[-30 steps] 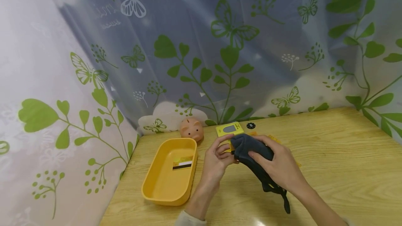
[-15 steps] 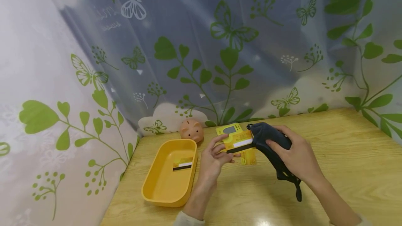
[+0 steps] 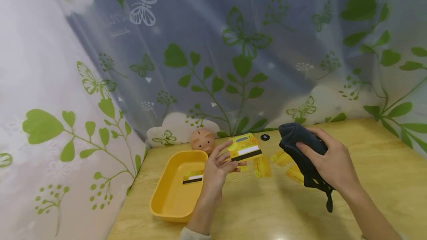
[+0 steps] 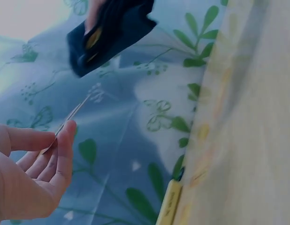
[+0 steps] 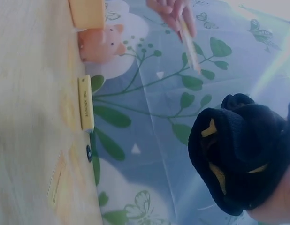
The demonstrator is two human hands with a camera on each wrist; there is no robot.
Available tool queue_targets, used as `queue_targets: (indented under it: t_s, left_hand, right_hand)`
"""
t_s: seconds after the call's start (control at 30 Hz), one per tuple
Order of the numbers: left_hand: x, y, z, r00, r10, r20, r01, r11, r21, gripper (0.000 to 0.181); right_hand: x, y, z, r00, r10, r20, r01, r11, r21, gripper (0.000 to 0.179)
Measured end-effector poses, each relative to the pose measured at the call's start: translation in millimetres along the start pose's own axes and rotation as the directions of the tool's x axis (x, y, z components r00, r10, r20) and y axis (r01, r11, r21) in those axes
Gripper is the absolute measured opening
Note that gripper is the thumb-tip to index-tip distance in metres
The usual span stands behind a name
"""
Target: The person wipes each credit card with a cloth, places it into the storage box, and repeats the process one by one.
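My left hand [image 3: 215,171] pinches a yellow card [image 3: 246,154] with a black stripe and a white strip, held above the table. The left wrist view shows this card [image 4: 70,115] nearly edge-on between thumb and fingers. My right hand [image 3: 333,158] grips a dark navy cloth pouch [image 3: 301,143] with a cord hanging below it, off to the card's right and apart from it. Looking into the pouch's mouth in the right wrist view, I see yellow pieces [image 5: 217,177] among dark folds; most of the inside is hidden.
A yellow tray [image 3: 163,195] with one striped card [image 3: 192,177] inside stands left. Behind it sit a pink piggy bank [image 3: 202,142] and, partly behind the held card, a yellow box [image 5: 86,105]. A black chip [image 3: 265,137] and several yellow cards [image 3: 262,167] lie on the table [image 3: 253,210].
The striped card has come out of the pouch in my left hand, which has shifted slightly left. My right hand has carried the pouch right, uncovering cards on the table.
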State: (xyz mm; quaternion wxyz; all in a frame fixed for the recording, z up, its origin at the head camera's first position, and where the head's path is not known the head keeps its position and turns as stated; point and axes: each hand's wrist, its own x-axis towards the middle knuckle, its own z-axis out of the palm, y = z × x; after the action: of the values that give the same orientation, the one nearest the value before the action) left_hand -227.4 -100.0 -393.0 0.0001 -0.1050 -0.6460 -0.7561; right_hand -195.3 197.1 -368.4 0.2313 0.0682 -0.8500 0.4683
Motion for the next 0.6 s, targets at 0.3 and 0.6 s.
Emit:
queue_targets:
  t_s: [0.3, 0.6]
  left_hand:
    - [-1.0, 19.5, -48.6, 0.996, 0.017, -0.086, -0.012, 0.999, 0.051, 0.052]
    - [-2.9, 44.5, -106.2, 0.987, 0.034, -0.159, 0.0, 0.978, 0.21, 0.051]
  right_hand:
    - [-7.1, 26.8, -27.6, 0.998, 0.041, 0.037, -0.04, 0.998, -0.053, 0.052]
    - [-7.1, 40.6, -41.8, 0.999, 0.009, 0.042, -0.004, 0.994, -0.111, 0.048]
